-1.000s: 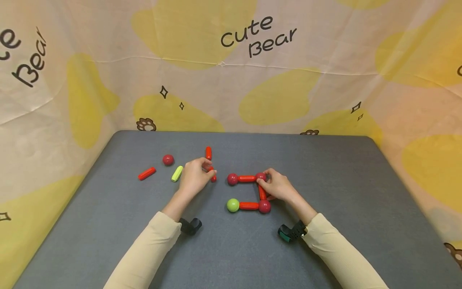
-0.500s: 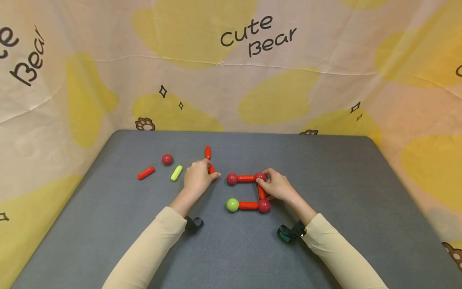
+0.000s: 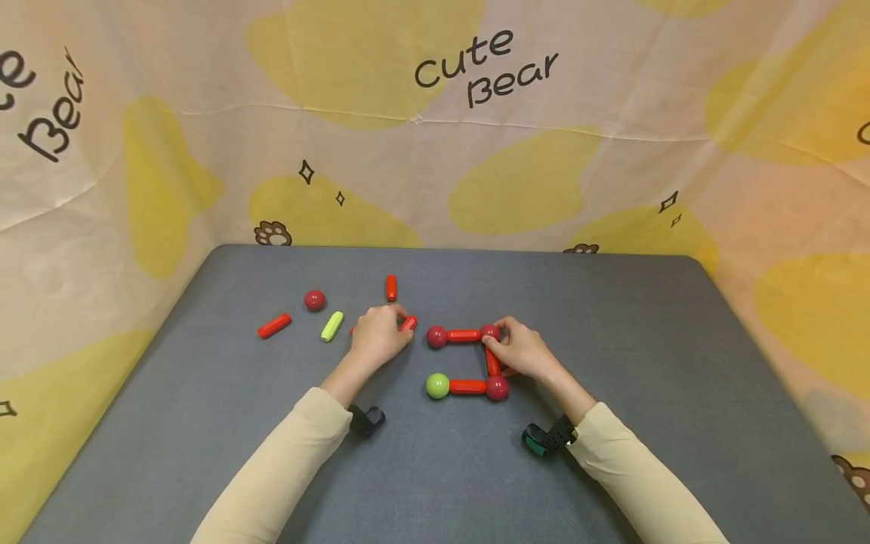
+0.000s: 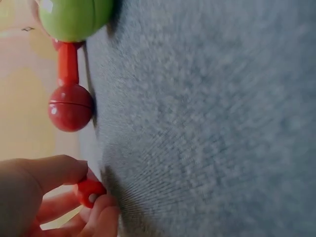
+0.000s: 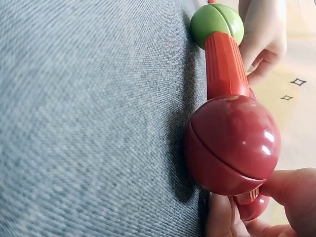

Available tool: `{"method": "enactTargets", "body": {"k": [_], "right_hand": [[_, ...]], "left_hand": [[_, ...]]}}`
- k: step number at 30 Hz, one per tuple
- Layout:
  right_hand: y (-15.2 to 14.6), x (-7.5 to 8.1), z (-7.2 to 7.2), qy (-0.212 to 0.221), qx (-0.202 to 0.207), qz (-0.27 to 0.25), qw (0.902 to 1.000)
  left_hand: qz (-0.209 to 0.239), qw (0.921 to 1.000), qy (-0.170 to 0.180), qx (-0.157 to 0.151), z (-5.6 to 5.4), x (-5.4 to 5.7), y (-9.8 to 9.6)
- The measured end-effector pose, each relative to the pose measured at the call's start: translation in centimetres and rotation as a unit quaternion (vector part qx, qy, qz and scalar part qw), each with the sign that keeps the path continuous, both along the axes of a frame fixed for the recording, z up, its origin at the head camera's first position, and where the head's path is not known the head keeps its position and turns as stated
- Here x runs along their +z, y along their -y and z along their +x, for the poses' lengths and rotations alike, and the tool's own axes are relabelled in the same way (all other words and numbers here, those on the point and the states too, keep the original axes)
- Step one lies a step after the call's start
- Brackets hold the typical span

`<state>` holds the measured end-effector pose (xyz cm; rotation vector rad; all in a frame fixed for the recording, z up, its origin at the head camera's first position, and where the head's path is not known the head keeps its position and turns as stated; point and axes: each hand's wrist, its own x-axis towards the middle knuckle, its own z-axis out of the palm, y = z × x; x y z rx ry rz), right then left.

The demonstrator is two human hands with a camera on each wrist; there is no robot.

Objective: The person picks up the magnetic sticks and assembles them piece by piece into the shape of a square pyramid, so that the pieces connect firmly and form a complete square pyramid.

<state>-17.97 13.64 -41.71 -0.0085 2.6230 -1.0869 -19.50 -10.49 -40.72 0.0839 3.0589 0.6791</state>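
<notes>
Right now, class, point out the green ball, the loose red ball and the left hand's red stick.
Green ball [image 3: 438, 386]: head view, visible middle.
Loose red ball [image 3: 315, 301]: head view, visible middle.
Red stick [image 4: 89, 191]: left wrist view, end facing the camera.

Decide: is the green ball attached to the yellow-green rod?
No, the green ball joins a red rod; the yellow-green rod lies apart.

Looks like a screened-off booth; cannot tell whether home or lab. Has "Cute Bear" printed cloth [image 3: 394, 166] hung from nine to three o'clock around a grey table [image 3: 435, 483] at six.
</notes>
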Motion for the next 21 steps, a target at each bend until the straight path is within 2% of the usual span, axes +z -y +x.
{"method": "enactTargets", "body": {"k": [6, 9, 15, 21], "right_hand": [[0.0, -0.1, 0.0, -0.001, 0.0, -0.004, 1.0], [0.0, -0.1, 0.0, -0.003, 0.001, -0.005, 1.0], [-0.1, 0.0, 0.1, -0.002, 0.001, -0.003, 1.0], [0.0, 0.1, 0.1, 0.002, 0.0, -0.006, 1.0]], "left_hand": [[0.014, 0.9996, 0.014, -0.023, 1.2, 0.5, 0.4], [0.035, 0.9987, 0.021, -0.029, 1.9, 0.6, 0.5], [0.075, 0.9941, 0.034, -0.07, 2.8, 0.6, 0.2], [0.07, 0.9923, 0.038, -0.095, 3.3, 0.6, -0.4]]}}
